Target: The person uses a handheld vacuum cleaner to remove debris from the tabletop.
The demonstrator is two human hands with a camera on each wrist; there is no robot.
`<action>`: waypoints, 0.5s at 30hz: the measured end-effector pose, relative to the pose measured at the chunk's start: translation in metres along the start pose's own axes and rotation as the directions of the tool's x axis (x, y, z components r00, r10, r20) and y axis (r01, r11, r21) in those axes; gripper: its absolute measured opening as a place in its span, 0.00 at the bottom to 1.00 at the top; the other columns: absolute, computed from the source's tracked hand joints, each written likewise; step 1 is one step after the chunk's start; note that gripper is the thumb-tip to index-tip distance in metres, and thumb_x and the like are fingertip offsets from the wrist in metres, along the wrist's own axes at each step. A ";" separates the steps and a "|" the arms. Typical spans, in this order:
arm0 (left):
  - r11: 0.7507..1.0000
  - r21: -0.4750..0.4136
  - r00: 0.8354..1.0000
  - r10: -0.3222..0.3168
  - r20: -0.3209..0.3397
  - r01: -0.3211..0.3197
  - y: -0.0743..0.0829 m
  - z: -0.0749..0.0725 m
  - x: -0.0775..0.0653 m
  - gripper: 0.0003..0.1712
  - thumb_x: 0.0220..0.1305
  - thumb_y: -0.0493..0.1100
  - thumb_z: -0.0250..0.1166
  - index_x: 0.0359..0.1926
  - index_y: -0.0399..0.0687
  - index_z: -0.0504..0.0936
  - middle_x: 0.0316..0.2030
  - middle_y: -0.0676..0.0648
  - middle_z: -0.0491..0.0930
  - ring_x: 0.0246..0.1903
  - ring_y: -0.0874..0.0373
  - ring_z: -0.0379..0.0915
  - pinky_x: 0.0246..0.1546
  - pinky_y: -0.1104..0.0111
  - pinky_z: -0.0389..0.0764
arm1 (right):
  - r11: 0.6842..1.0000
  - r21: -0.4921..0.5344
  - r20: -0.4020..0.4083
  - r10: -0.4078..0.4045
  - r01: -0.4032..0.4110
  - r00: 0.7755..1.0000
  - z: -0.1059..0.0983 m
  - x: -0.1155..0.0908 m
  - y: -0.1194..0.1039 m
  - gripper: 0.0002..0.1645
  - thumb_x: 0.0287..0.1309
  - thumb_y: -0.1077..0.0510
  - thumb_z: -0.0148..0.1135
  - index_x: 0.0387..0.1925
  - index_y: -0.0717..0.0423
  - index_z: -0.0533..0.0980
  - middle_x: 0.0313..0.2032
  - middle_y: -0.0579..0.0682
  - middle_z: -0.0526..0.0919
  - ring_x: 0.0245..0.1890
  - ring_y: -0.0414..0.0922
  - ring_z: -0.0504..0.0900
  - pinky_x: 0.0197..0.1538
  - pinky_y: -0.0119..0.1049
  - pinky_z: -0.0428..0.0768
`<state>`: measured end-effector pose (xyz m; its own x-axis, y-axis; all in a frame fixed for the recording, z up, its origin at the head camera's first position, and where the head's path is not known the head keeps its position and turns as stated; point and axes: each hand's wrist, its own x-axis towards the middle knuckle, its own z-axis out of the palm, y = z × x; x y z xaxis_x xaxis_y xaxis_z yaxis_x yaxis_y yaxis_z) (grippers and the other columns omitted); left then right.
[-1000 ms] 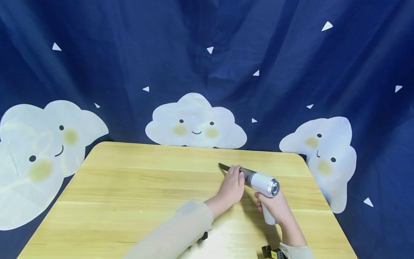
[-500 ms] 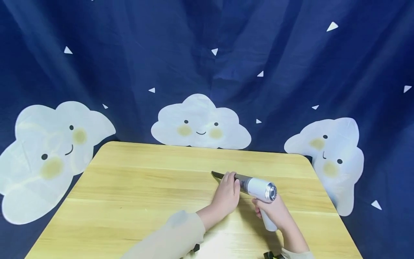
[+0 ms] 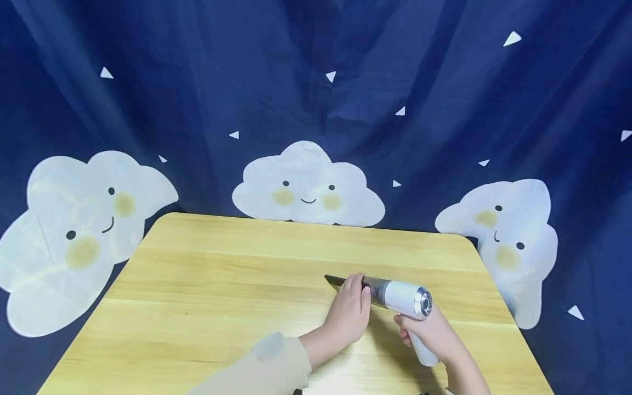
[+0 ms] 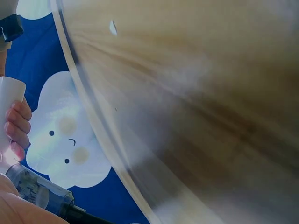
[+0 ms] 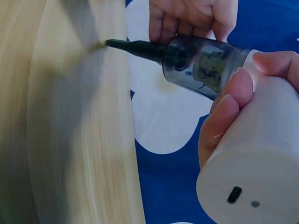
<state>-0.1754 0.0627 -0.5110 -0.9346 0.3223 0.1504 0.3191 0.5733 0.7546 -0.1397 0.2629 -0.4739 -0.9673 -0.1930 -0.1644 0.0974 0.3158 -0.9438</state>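
A white handheld vacuum cleaner (image 3: 402,297) with a smoky clear dust cup (image 5: 205,65) slants across the tabletop. Its narrow black nozzle (image 5: 135,48) points down and left, the tip close over the wood. My right hand (image 3: 434,330) grips the handle, fingers curled round it. Over the joint of nozzle and dust cup lies my left hand (image 3: 348,310), its fingers loosely together. In the right wrist view the left hand's fingertips are hidden behind the cup. Only part of the left hand (image 4: 28,207) shows at the bottom left of the left wrist view.
The wooden table (image 3: 222,269) has rounded far corners. A few tiny specks lie on it left of my arm, and a small white scrap (image 4: 113,28) shows in the left wrist view. Close behind hangs a dark blue curtain (image 3: 276,82) with smiling clouds.
Both hands and the vacuum cleaner have come nearer across the table together, the nozzle tip shifting left over the wood. The head view has turned slightly left.
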 end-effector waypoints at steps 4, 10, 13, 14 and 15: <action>1.000 0.011 1.000 0.008 -0.011 -0.007 0.000 0.001 -0.006 0.30 0.82 0.50 0.35 0.71 0.33 0.62 0.69 0.35 0.64 0.71 0.44 0.59 0.71 0.52 0.62 | 1.000 -0.019 0.021 0.003 -0.003 1.000 -0.001 -0.004 -0.002 0.23 0.58 0.65 0.66 0.50 0.72 0.67 0.22 0.57 0.79 0.19 0.46 0.80 0.23 0.45 0.84; 0.999 0.034 0.999 0.029 -0.029 -0.028 -0.001 0.000 -0.013 0.28 0.82 0.48 0.36 0.70 0.33 0.63 0.67 0.37 0.67 0.67 0.45 0.64 0.68 0.52 0.66 | 0.999 -0.034 0.063 0.003 -0.001 0.998 -0.003 -0.009 -0.008 0.24 0.58 0.66 0.66 0.52 0.73 0.68 0.21 0.56 0.78 0.18 0.45 0.79 0.22 0.46 0.84; 0.999 0.042 0.999 0.035 -0.037 -0.034 -0.003 -0.003 -0.016 0.29 0.82 0.49 0.35 0.70 0.33 0.64 0.66 0.38 0.69 0.66 0.45 0.66 0.67 0.52 0.68 | 1.000 -0.018 0.086 -0.004 0.005 0.996 -0.001 -0.009 -0.010 0.23 0.58 0.65 0.65 0.51 0.73 0.68 0.22 0.56 0.78 0.18 0.45 0.80 0.22 0.46 0.84; 0.998 0.045 0.999 0.035 -0.039 -0.033 -0.005 -0.004 -0.017 0.29 0.82 0.49 0.35 0.69 0.33 0.64 0.65 0.38 0.69 0.65 0.45 0.66 0.67 0.52 0.68 | 1.000 -0.010 0.096 -0.009 0.010 0.995 0.000 -0.009 -0.011 0.22 0.59 0.65 0.65 0.50 0.73 0.68 0.22 0.56 0.78 0.19 0.45 0.80 0.22 0.46 0.84; 0.998 0.048 0.998 0.038 -0.044 -0.036 -0.006 -0.006 -0.017 0.29 0.82 0.49 0.35 0.69 0.33 0.64 0.65 0.38 0.69 0.65 0.45 0.67 0.67 0.52 0.68 | 1.000 -0.006 0.106 -0.013 0.014 0.994 0.001 -0.008 -0.011 0.22 0.59 0.65 0.65 0.50 0.73 0.68 0.22 0.56 0.78 0.19 0.45 0.80 0.23 0.46 0.84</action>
<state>-0.1619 0.0492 -0.5145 -0.9280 0.3100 0.2069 0.3594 0.5973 0.7170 -0.1328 0.2601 -0.4625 -0.9384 -0.2940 -0.1816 0.0829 0.3186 -0.9443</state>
